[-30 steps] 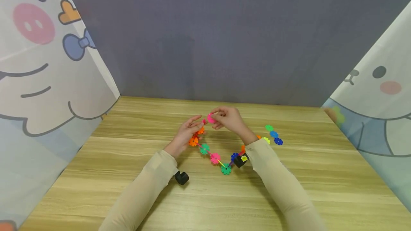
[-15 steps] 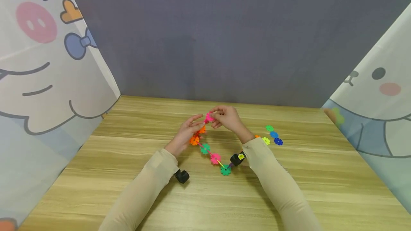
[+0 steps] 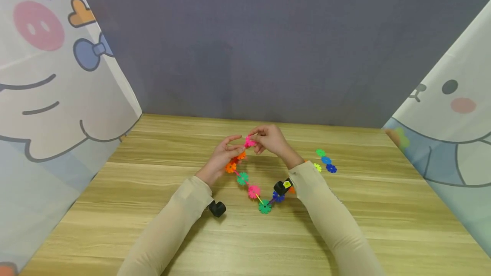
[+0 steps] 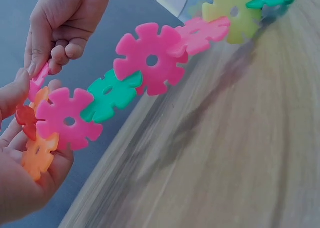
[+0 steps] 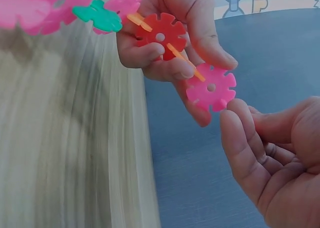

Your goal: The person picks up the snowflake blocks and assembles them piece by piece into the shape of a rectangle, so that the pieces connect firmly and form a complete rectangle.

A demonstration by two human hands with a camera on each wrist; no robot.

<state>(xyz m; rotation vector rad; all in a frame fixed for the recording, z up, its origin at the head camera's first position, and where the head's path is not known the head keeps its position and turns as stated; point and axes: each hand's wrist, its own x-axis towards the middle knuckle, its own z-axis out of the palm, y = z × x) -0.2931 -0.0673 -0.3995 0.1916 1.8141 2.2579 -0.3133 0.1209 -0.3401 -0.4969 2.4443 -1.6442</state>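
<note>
A chain of interlocking plastic snowflake discs, with an orange disc (image 4: pixel 40 155), a pink disc (image 4: pixel 60 110) and a green disc (image 4: pixel 107 95) among its links, hangs from my left hand (image 3: pixel 222 159). That hand's thumb and fingers grip the chain near its far end, around a red disc (image 5: pixel 162 30). A pink end disc (image 5: pixel 210 77) sits by the left thumb. My right hand (image 3: pixel 271 142) pinches another pink disc (image 3: pixel 249 140) against that end disc; in the right wrist view it is mostly hidden behind the fingertips. How deep the slots engage I cannot tell.
Loose green (image 3: pixel 320 152), light blue (image 3: pixel 326 160) and dark blue (image 3: pixel 331 168) discs lie in a row on the wooden table (image 3: pixel 383 208), right of the right forearm. A yellow disc (image 3: pixel 317 167) shows beside the right sleeve. A grey partition (image 3: pixel 245 46) stands behind the table.
The right hand has moved slightly left, bringing its pink disc from apart to touching the chain's end. The chain's lowest green disc has shifted a little left and nearer.
</note>
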